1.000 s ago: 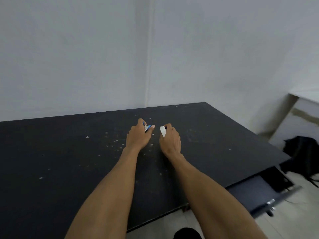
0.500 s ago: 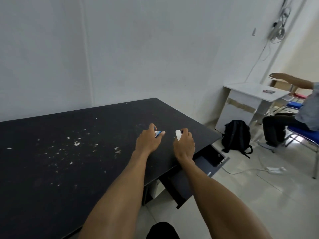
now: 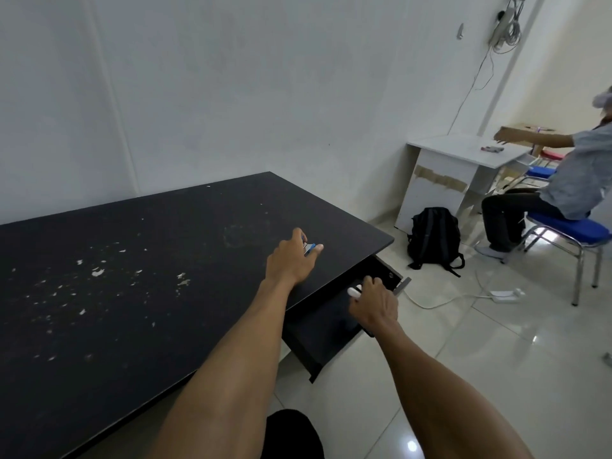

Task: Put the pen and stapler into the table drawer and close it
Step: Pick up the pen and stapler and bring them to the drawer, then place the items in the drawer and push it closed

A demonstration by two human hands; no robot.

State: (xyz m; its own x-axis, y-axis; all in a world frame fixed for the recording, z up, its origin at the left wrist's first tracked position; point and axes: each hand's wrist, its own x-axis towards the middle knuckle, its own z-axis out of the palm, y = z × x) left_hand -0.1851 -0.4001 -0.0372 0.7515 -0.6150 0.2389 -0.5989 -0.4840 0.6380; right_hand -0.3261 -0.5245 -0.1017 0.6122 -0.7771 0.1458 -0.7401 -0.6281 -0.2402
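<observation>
My left hand hovers over the black table near its right end, shut on a small blue and silver stapler that pokes out between thumb and fingers. My right hand is lower, over the open black drawer that juts out from under the table's right front edge. It is shut on a white pen, of which only the rounded end shows. The rest of the pen is hidden in the fist.
White flecks dot the table's left half. On the tiled floor to the right are a black backpack and a white power strip with its cable. Beyond them, a person sits on a blue chair at a white desk.
My view has swung right, bringing the open drawer fully into sight. My right hand dropped off the tabletop with the pen to above the drawer. My left hand stayed over the table with the stapler.
</observation>
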